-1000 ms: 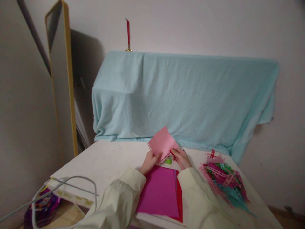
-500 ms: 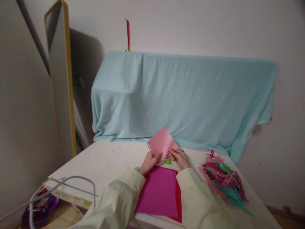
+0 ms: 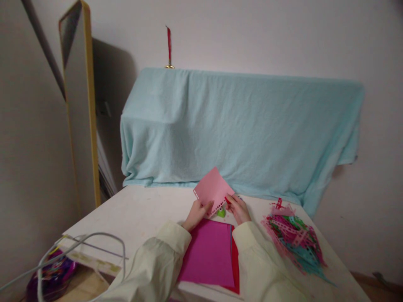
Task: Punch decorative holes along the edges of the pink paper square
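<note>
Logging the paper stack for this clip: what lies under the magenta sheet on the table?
Under the magenta sheet a red sheet shows along the right edge, with a thin blue edge between them. Any further sheets are covered.

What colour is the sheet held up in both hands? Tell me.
Light pink sheet, with small holes along one edge; head view.

Barely any change. Pink sheet (image 3: 211, 189) edged slightly left and a touch lower than 1 s ago, both hands shifting with it: left hand (image 3: 195, 214) on its near-left edge, right hand (image 3: 238, 209) on its right edge. Green punch (image 3: 221, 212) under it shows less.
</note>
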Tool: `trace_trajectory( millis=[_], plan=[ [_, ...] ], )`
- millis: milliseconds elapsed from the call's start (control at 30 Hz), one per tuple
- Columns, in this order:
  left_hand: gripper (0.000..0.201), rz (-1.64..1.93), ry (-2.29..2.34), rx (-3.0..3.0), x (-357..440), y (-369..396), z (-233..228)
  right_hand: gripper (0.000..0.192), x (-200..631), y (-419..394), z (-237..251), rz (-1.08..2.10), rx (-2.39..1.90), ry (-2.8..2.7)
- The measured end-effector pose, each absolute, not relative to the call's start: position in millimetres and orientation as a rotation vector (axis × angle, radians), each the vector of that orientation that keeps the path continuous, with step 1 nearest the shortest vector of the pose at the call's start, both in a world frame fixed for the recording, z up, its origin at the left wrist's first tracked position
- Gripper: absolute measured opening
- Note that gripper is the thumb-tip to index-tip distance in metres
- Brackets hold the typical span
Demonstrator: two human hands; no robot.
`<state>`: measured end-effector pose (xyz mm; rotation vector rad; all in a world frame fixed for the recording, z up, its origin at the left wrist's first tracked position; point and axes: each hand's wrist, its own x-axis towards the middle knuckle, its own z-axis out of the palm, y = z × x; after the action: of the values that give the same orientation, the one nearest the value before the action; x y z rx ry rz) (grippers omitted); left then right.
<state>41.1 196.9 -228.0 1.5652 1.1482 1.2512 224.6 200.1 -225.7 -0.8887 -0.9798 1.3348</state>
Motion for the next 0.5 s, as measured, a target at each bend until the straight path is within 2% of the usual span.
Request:
trace_trajectory(
  millis=[233, 500],
  plan=[
    [0.048, 1.237, 1.155, 1.530, 42, 194, -224, 0.026, 225, 200, -226, 1.327, -0.888, -0.989],
    [0.049, 1.246, 1.127, 1.573, 42, 207, -247, 0.026, 226, 201, -229, 1.260, -0.934, -1.072]
  ],
)
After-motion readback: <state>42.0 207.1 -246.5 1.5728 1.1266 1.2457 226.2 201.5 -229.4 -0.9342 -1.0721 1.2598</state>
